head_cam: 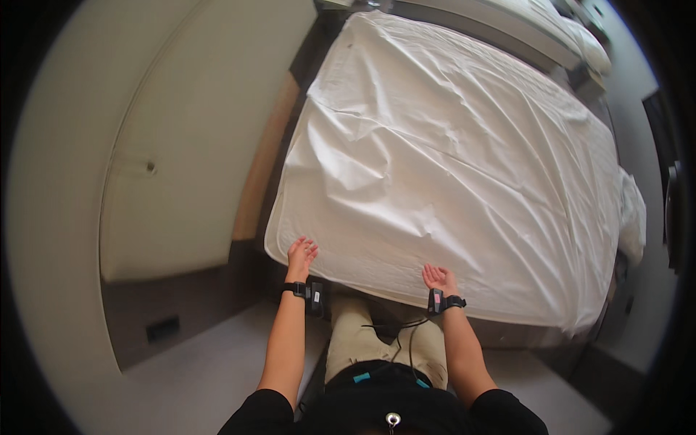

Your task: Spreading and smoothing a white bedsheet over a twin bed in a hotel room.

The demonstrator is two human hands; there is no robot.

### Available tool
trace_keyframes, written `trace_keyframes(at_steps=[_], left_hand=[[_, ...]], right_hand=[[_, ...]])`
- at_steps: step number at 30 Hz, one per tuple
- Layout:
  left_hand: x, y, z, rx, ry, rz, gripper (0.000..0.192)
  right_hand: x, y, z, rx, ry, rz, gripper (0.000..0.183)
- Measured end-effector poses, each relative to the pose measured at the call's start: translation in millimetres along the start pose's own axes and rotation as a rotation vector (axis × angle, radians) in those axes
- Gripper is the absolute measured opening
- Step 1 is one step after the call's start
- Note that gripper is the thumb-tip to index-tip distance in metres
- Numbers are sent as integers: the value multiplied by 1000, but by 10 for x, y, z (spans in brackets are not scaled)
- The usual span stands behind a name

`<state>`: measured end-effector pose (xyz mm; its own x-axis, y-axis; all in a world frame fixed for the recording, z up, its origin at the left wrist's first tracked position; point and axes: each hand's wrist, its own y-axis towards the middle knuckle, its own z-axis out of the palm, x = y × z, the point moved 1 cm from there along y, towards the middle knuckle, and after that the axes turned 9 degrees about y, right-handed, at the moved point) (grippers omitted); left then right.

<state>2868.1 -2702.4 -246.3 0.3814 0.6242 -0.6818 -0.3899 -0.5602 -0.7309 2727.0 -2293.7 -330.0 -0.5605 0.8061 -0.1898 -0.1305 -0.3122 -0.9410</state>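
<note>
A wrinkled white sheet [413, 179] lies over the mattress of a bed before me, with folds running across it. Over the near left edge of the bed is my left hand [303, 254], its fingers apart and nothing in it. My right hand [439, 278] is palm up over the near edge farther right, fingers loosely curled and holding nothing. Whether either hand touches the fabric I cannot tell. Each wrist carries a black strapped device, the left one [314, 298] and the right one [436, 300]. Along the near side, the mattress's edge shows below the sheet.
At the left stands a pale wall panel [190, 136] above a dark base with a socket [163, 329]. Another bed [505, 24] is beyond the far side. White bundled fabric [632, 217] hangs by the right end, near a dark wall-mounted screen [658, 157]. Cables hang at my waist.
</note>
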Motion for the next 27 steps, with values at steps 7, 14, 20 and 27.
trace_keyframes(at_steps=[7, 14, 20, 27], left_hand=[[-731, 1968, 28, -108, 978, 580, 60], [-45, 2802, 577, -44, 1135, 453, 73], [183, 2666, 496, 11, 788, 574, 33], [-215, 1276, 422, 181, 361, 411, 33]], right_hand=[[146, 952, 89, -99, 173, -173, 33], [952, 1435, -399, -115, -42, -443, 21], [981, 1198, -448, -21, 214, -600, 22], [878, 626, -557, 61, 337, -692, 25]])
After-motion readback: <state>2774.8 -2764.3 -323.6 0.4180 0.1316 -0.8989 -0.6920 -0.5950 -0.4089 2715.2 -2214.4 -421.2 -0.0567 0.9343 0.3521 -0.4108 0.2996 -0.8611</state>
